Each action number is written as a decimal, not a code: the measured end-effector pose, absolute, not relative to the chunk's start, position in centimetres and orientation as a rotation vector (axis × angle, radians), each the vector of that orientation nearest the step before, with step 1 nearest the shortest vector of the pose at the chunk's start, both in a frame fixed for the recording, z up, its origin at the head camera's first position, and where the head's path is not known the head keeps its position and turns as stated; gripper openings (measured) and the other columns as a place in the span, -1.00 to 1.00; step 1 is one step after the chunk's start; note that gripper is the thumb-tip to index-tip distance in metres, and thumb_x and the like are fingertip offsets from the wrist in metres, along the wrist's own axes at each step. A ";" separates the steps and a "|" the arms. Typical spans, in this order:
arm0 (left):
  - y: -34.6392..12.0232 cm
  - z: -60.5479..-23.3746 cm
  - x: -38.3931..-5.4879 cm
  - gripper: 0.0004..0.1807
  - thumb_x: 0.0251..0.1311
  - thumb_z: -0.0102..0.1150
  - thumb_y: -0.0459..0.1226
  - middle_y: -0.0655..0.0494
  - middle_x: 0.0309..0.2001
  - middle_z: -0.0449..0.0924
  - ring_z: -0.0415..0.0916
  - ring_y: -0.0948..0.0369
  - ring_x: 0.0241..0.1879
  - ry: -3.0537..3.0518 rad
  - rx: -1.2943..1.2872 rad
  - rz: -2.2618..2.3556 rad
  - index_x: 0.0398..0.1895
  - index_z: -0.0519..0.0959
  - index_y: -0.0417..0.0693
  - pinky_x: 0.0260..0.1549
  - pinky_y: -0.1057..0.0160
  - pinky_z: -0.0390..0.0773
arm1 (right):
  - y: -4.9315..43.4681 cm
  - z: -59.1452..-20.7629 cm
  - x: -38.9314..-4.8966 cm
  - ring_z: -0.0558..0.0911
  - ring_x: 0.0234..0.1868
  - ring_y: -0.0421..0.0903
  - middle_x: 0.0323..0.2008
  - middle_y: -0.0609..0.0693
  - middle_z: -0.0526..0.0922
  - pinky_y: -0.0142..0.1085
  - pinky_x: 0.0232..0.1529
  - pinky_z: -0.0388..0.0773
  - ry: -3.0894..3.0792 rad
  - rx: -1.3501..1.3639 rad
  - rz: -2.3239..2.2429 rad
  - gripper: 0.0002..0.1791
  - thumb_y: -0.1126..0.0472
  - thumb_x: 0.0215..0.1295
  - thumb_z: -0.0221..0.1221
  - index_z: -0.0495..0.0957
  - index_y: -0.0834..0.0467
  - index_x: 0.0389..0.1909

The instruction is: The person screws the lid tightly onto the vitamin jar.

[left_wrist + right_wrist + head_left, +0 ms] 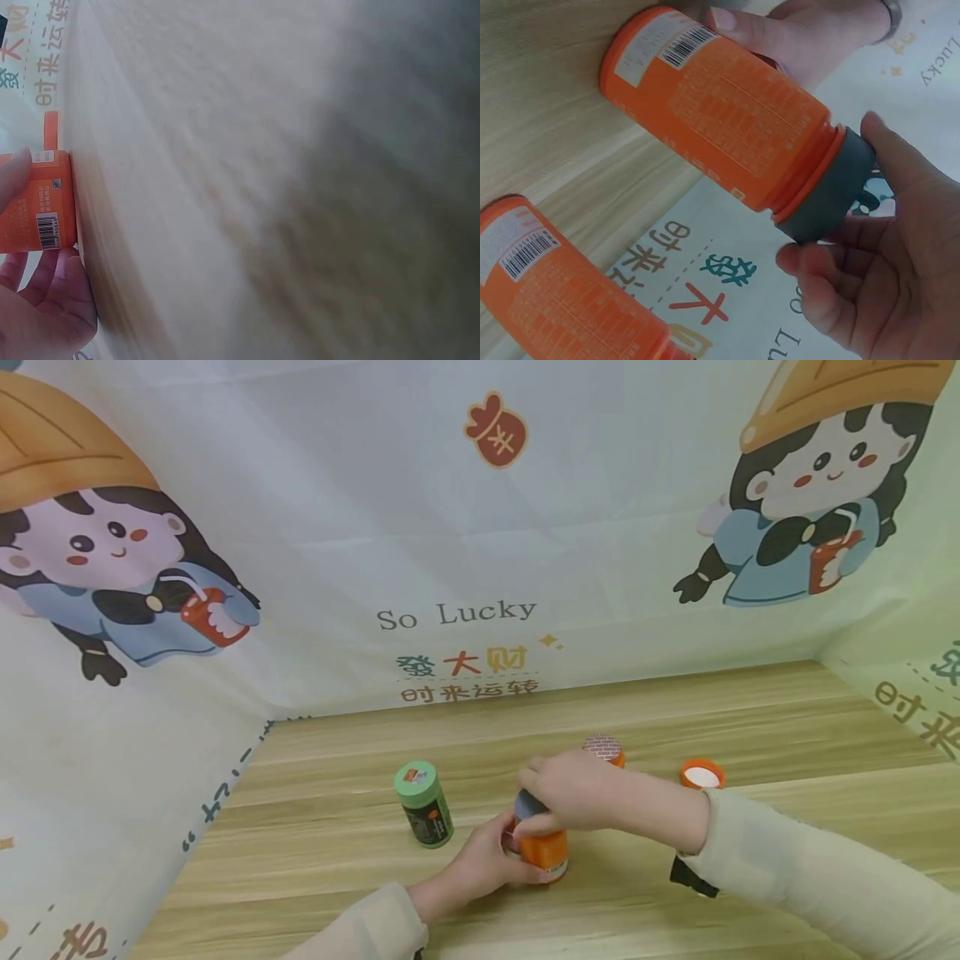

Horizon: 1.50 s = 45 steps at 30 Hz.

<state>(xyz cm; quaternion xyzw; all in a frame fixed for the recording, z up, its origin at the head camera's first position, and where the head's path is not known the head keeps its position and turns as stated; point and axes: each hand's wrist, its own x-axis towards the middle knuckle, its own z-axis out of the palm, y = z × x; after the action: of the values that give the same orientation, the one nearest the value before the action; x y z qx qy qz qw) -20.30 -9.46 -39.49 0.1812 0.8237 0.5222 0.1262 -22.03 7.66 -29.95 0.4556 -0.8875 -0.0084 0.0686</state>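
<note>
My left hand grips the lower part of an orange bottle, which stands on the table. Barcode and small print show on its side in the right wrist view. At the bottle's top, my right hand pinches a dark grey lid between thumb and fingers. The lid sits over the neck, with a strip of orange neck showing below it. Behind the right hand is a second orange bottle, its patterned round top partly hidden in the head view.
A green jar with a light green lid stands to the left. On the right lies an orange ring-rimmed piece with a white inside, partly behind the sleeve. A black object shows below the right forearm. Printed cloth walls the table.
</note>
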 end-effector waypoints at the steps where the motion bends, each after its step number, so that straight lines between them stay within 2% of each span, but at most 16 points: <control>1: -9.5 -39.5 -20.3 -0.35 -0.20 0.44 -0.35 0.04 -0.16 0.55 0.45 0.24 -0.25 2.402 0.528 1.519 0.06 0.40 -0.19 -0.27 0.33 0.47 | 7.6 -30.1 -22.0 0.30 -0.66 -0.28 -0.54 -0.12 0.42 -0.48 -0.69 0.22 -2.657 1.344 -0.030 -0.54 -0.24 0.12 0.11 0.45 0.12 -0.41; 6: -9.5 -39.5 -20.4 -0.35 -0.19 0.44 -0.35 0.06 -0.17 0.58 0.46 0.24 -0.25 2.397 0.523 1.523 0.06 0.41 -0.14 -0.24 0.31 0.47 | 7.2 -30.5 -21.8 0.23 -0.74 -0.26 -0.69 -0.19 0.27 -0.46 -0.74 0.09 -2.632 1.224 0.011 -0.50 -0.31 0.06 0.12 0.33 0.06 -0.59; 11: -9.4 -39.5 -20.4 -0.36 -0.18 0.44 -0.32 0.07 -0.09 0.56 0.48 0.23 -0.14 2.406 0.551 1.514 0.07 0.42 -0.12 -0.10 0.23 0.47 | 7.3 -30.4 -21.4 0.28 -0.72 -0.24 -0.68 -0.17 0.36 -0.42 -0.74 0.12 -2.764 1.058 -0.003 -0.35 -0.48 -0.12 0.09 0.39 0.07 -0.50; 14: -9.4 -39.5 -20.4 -0.36 -0.17 0.43 -0.34 0.06 -0.12 0.55 0.48 0.23 -0.19 2.401 0.557 1.507 0.07 0.41 -0.16 -0.19 0.29 0.49 | 7.7 -29.8 -21.2 0.47 -0.58 -0.16 -0.48 -0.06 0.57 -0.35 -0.65 0.31 -2.881 1.002 -0.010 -0.19 -0.52 -0.17 0.09 0.48 0.15 -0.22; 17: -9.4 -39.6 -20.5 -0.35 -0.17 0.42 -0.36 0.05 -0.15 0.54 0.46 0.24 -0.25 2.400 0.562 1.496 0.08 0.40 -0.20 -0.29 0.38 0.48 | 8.4 -29.0 -21.1 0.60 -0.24 -0.04 -0.13 0.07 0.60 -0.22 -0.36 0.50 -2.969 1.073 0.058 -0.06 -0.45 -0.13 0.14 0.40 0.22 0.09; 19: -9.4 -39.6 -20.5 -0.34 -0.17 0.42 -0.37 0.03 -0.14 0.54 0.46 0.23 -0.27 2.403 0.566 1.492 0.09 0.39 -0.21 -0.31 0.41 0.48 | 9.0 -28.4 -21.1 0.53 0.00 0.02 0.07 0.12 0.50 -0.13 -0.11 0.49 -3.012 1.181 0.154 -0.04 -0.34 -0.07 0.21 0.29 0.24 0.22; 21: -9.4 -39.6 -20.6 -0.34 -0.18 0.42 -0.37 0.02 -0.13 0.54 0.46 0.23 -0.27 2.409 0.573 1.487 0.09 0.39 -0.23 -0.30 0.41 0.48 | 9.5 -28.0 -21.2 0.41 0.16 0.04 0.19 0.14 0.38 -0.10 0.08 0.40 -3.021 1.327 0.290 -0.07 -0.19 -0.01 0.27 0.19 0.26 0.28; 24: -9.4 -39.7 -20.6 -0.35 -0.18 0.43 -0.37 0.02 -0.13 0.54 0.45 0.22 -0.27 2.413 0.568 1.486 0.07 0.39 -0.23 -0.29 0.38 0.47 | 10.1 -27.7 -21.5 0.27 0.28 0.05 0.30 0.13 0.22 -0.08 0.21 0.28 -2.948 1.566 0.414 -0.16 0.08 0.08 0.28 0.12 0.23 0.33; 27: -9.4 -39.7 -20.6 -0.37 -0.18 0.43 -0.37 0.02 -0.14 0.55 0.46 0.22 -0.27 2.407 0.562 1.492 0.05 0.40 -0.23 -0.28 0.35 0.48 | 10.6 -27.8 -22.0 0.22 0.31 0.06 0.34 0.14 0.17 -0.11 0.22 0.28 -2.812 1.777 0.383 -0.29 0.30 0.15 0.21 0.15 0.20 0.33; 30: -9.4 -39.7 -20.6 -0.37 -0.18 0.43 -0.36 0.02 -0.14 0.55 0.46 0.22 -0.28 2.405 0.553 1.488 0.05 0.40 -0.22 -0.28 0.34 0.48 | 11.0 -28.0 -22.4 0.29 0.27 0.07 0.29 0.17 0.24 -0.15 0.18 0.34 -2.654 1.920 0.299 -0.37 0.50 0.13 0.12 0.25 0.21 0.27; 33: -9.4 -39.6 -20.6 -0.36 -0.19 0.43 -0.37 0.02 -0.14 0.55 0.46 0.22 -0.28 2.407 0.555 1.486 0.06 0.40 -0.22 -0.29 0.35 0.47 | 11.3 -28.3 -22.7 0.37 0.22 0.07 0.22 0.18 0.33 -0.17 0.15 0.37 -2.544 1.976 0.245 -0.39 0.61 0.06 0.08 0.34 0.23 0.19; 35: -9.4 -39.6 -20.6 -0.35 -0.18 0.43 -0.36 0.02 -0.13 0.55 0.45 0.23 -0.27 2.406 0.554 1.485 0.07 0.40 -0.22 -0.28 0.35 0.47 | 11.3 -28.4 -22.9 0.40 0.19 0.07 0.18 0.18 0.38 -0.18 0.13 0.39 -2.516 1.980 0.235 -0.44 0.60 0.08 0.08 0.37 0.24 0.15; 40: -9.4 -39.6 -20.6 -0.35 -0.16 0.42 -0.35 0.02 -0.11 0.55 0.44 0.23 -0.27 2.393 0.553 1.490 0.09 0.39 -0.21 -0.27 0.35 0.46 | 11.1 -28.6 -22.9 0.41 0.17 0.04 0.15 0.15 0.41 -0.24 0.10 0.42 -2.586 1.919 0.244 -0.57 0.40 0.19 0.13 0.42 0.23 0.12; 45: -9.5 -39.5 -20.6 -0.35 -0.16 0.42 -0.35 0.02 -0.12 0.55 0.44 0.22 -0.27 2.389 0.543 1.491 0.09 0.39 -0.22 -0.28 0.36 0.47 | 10.8 -28.7 -22.9 0.39 0.16 0.02 0.14 0.13 0.41 -0.22 0.10 0.41 -2.704 1.809 0.309 -0.58 0.25 0.22 0.14 0.42 0.23 0.12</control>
<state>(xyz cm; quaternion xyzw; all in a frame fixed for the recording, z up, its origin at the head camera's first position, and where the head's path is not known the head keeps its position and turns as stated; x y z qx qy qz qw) -20.55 -9.47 -39.51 0.1874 0.8253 0.5151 0.1362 -22.89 10.85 -28.75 0.5525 -0.8258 0.0943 -0.0629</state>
